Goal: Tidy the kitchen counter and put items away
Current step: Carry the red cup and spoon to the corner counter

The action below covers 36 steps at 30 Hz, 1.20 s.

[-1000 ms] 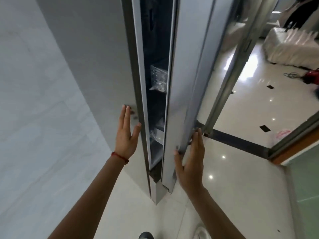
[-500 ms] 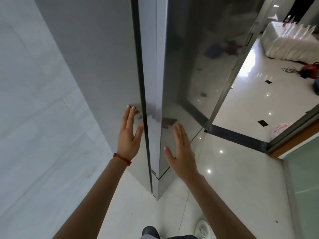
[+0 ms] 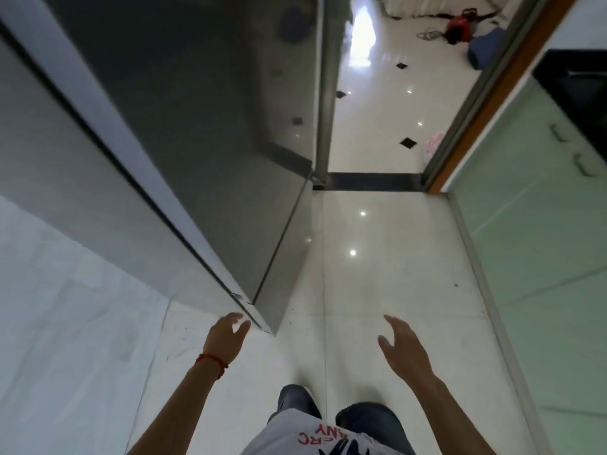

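A tall grey refrigerator [image 3: 203, 133] stands on the left with its glossy door closed flush. My left hand [image 3: 226, 333], with a red thread at the wrist, hovers just below the fridge's lower corner, fingers apart and holding nothing. My right hand [image 3: 402, 346] hangs over the white floor to the right, apart from the fridge, fingers spread and empty. No counter items show in this view.
A white tiled wall [image 3: 65, 323] is on the left. Pale green cabinet doors [image 3: 532, 257] with handles run along the right under a dark counter edge [image 3: 578, 87]. A doorway with a dark threshold [image 3: 374, 182] lies ahead. My legs and shirt fill the bottom.
The fridge door went from ajar to fully closed. Both hands left the fridge and dropped lower, and the view tilted down toward the floor.
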Each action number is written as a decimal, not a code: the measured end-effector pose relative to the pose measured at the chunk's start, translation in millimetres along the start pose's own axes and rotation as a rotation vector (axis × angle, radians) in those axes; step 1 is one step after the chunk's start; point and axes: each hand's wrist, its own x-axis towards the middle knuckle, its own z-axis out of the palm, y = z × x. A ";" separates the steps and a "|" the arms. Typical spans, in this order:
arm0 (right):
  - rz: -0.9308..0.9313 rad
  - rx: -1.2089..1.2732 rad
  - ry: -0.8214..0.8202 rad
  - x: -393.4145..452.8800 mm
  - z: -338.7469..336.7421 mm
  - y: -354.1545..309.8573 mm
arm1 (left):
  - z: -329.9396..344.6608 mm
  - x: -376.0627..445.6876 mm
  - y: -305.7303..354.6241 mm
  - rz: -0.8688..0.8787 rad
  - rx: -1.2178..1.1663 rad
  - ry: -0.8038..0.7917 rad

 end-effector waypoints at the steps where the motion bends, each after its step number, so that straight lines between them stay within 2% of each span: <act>1: 0.089 0.037 -0.011 -11.8 1.2 24.4 | 12.1 0.1 0.7 0.001 0.069 -0.060; 6: 0.440 0.216 0.000 -80.2 4.2 125.2 | 70.4 -12.8 26.9 0.000 0.264 -0.266; 9: 0.596 0.329 0.036 -124.3 6.3 171.6 | 113.0 -13.6 36.2 -0.010 0.204 -0.335; 13: 0.760 0.483 0.115 -186.1 9.1 221.2 | 167.9 -32.6 67.0 0.049 0.293 -0.483; 20: 0.977 0.769 0.308 -272.7 28.9 297.0 | 261.1 -109.2 134.7 0.325 0.510 -0.674; 27: 1.245 1.130 0.566 -341.4 69.2 325.5 | 335.9 -175.2 199.8 0.550 0.820 -0.844; 32: 1.438 1.266 0.729 -380.4 102.2 319.9 | 405.3 -211.0 240.3 0.727 1.081 -0.926; 36: 1.632 1.492 0.895 -394.7 129.0 307.3 | 471.2 -246.3 273.3 0.864 1.270 -1.025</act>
